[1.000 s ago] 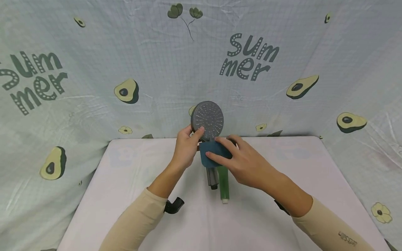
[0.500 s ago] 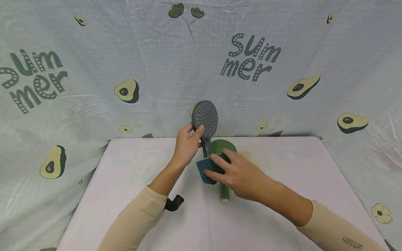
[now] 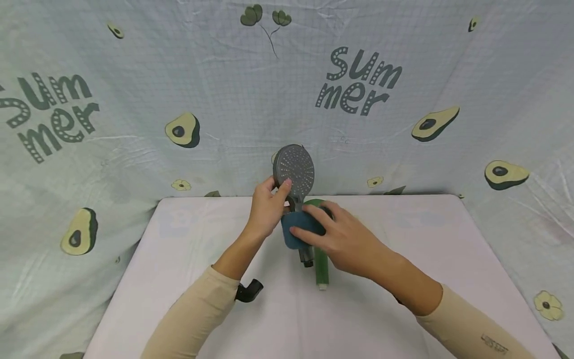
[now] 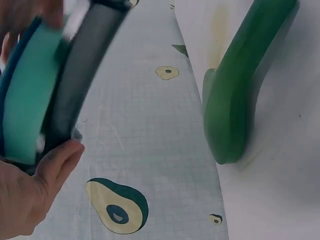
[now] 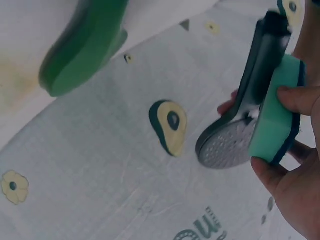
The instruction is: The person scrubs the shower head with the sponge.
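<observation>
A grey shower head (image 3: 294,169) is held up above the table's back edge, its nozzle face showing and its handle pointing down. My left hand (image 3: 265,208) grips it by the rim of the round head, thumb on the face. In my right hand (image 3: 347,238) is a two-layer sponge (image 3: 296,230), blue on one side and teal on the other, pinched between fingers and thumb. The teal side (image 5: 276,117) lies along the handle (image 5: 262,62) in the right wrist view; contact is hard to make out. The sponge covers part of the handle in the head view.
A green shower head (image 3: 322,269) lies on the pale table (image 3: 372,319) just behind the sponge. By the left forearm lies a black bent pipe-like piece (image 3: 250,290), partly covered. Behind the table hangs a printed cloth (image 3: 224,99).
The sponge slid down the grey shower head's handle, then partway back up. The shower head turned aside, then partly back. My left hand stays nearly in place.
</observation>
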Motion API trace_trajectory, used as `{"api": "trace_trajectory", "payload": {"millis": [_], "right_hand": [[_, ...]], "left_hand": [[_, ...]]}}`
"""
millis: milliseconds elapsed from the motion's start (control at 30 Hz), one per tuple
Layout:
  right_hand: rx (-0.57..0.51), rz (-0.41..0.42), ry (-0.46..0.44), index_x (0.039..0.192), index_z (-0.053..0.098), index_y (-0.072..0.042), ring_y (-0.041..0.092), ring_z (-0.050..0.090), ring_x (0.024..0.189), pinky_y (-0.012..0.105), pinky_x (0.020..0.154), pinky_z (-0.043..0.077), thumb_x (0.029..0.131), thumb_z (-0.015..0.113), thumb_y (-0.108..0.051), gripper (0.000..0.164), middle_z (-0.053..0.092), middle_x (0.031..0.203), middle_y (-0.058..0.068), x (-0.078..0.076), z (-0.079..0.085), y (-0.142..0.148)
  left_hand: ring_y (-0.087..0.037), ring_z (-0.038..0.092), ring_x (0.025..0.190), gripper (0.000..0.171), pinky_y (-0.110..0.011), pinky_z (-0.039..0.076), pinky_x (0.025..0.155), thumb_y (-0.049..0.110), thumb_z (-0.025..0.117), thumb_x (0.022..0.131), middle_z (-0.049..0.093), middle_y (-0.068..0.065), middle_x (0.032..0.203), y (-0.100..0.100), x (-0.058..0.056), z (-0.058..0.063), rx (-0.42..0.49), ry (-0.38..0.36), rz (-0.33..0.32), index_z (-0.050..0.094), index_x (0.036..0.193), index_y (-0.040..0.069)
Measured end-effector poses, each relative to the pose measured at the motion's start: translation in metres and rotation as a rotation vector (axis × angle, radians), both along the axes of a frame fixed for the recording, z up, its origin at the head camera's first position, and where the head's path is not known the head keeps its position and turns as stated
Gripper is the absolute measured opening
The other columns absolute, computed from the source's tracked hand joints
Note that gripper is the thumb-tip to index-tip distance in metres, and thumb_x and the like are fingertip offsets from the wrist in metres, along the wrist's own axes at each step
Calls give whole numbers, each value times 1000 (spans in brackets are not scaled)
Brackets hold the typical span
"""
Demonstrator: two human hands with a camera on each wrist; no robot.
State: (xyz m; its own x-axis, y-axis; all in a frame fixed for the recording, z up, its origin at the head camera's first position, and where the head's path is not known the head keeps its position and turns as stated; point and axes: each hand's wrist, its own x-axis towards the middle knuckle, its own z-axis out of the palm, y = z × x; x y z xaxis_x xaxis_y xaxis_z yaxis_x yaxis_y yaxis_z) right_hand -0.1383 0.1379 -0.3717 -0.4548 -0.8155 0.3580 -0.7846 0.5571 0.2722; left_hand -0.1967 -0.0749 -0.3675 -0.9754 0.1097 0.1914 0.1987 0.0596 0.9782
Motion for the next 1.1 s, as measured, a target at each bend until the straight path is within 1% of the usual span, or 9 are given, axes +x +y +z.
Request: {"api": "trace_trajectory", "payload": {"millis": [133, 267, 400, 500, 533, 633, 800, 1000, 1100], "right_hand": [[-92, -45, -45, 148, 55, -27, 42, 57, 117, 49, 95, 58, 85, 82, -12, 70, 49, 147, 21, -9, 2, 1], [-207, 27, -183, 154, 48, -26, 41, 54, 121, 50, 95, 58, 90, 79, -15, 72, 44, 151, 21, -2, -9, 8], [-350, 119, -341, 156, 45, -25, 35, 48, 134, 47, 98, 57, 104, 62, -33, 54, 38, 156, 19, 12, -29, 19], [-487, 140, -457, 155, 44, -21, 31, 41, 141, 39, 102, 55, 108, 49, -42, 51, 34, 159, 17, 19, -44, 23], [-530, 141, -491, 155, 44, -20, 30, 39, 143, 36, 104, 54, 108, 48, -42, 51, 32, 160, 16, 20, -47, 23], [-625, 141, -563, 155, 41, -19, 31, 36, 146, 37, 110, 49, 105, 61, -27, 54, 30, 161, 16, 17, -53, 17], [-746, 98, -591, 155, 34, -14, 36, 36, 145, 57, 110, 47, 94, 68, 1, 72, 28, 159, 19, -3, -54, 1], [-931, 54, -557, 155, 28, -7, 37, 34, 146, 66, 109, 43, 95, 63, 6, 71, 26, 158, 24, -20, -43, -14], [-961, 47, -608, 156, 26, -7, 39, 38, 144, 67, 109, 44, 97, 61, 6, 71, 26, 158, 23, -20, -39, -14]], "left_hand": [[-31, 74, 105, 37, -27, 64, 75, 21, 50, 110, 65, -22, 127, -2, 1, -3, 13, -42, 18, 60, 136, -3], [-26, 76, 102, 37, -30, 64, 71, 21, 49, 111, 66, -24, 123, -6, 0, -5, 122, -90, 44, 59, 135, -4], [-19, 76, 92, 36, -33, 64, 73, 18, 44, 112, 66, -30, 124, -10, -1, -5, 269, -121, 69, 55, 136, -7], [-14, 75, 88, 36, -34, 64, 73, 16, 40, 113, 64, -31, 127, -10, -1, -5, 335, -137, 79, 51, 139, -6], [-13, 75, 87, 37, -34, 64, 73, 16, 39, 113, 64, -30, 127, -10, -1, -5, 348, -143, 81, 50, 141, -5], [-12, 74, 85, 36, -32, 65, 71, 16, 37, 113, 65, -29, 125, -8, 0, -6, 363, -166, 94, 48, 141, -4], [-10, 70, 73, 35, -28, 63, 62, 16, 34, 114, 67, -17, 108, -1, 4, -5, 394, -223, 94, 46, 140, -5], [-9, 68, 66, 36, -26, 62, 59, 15, 30, 114, 64, -8, 100, 7, 10, -5, 481, -256, 36, 43, 140, -7], [-10, 69, 67, 36, -28, 62, 60, 15, 28, 114, 62, -10, 101, 8, 10, -5, 511, -247, 30, 42, 139, -7]]}}
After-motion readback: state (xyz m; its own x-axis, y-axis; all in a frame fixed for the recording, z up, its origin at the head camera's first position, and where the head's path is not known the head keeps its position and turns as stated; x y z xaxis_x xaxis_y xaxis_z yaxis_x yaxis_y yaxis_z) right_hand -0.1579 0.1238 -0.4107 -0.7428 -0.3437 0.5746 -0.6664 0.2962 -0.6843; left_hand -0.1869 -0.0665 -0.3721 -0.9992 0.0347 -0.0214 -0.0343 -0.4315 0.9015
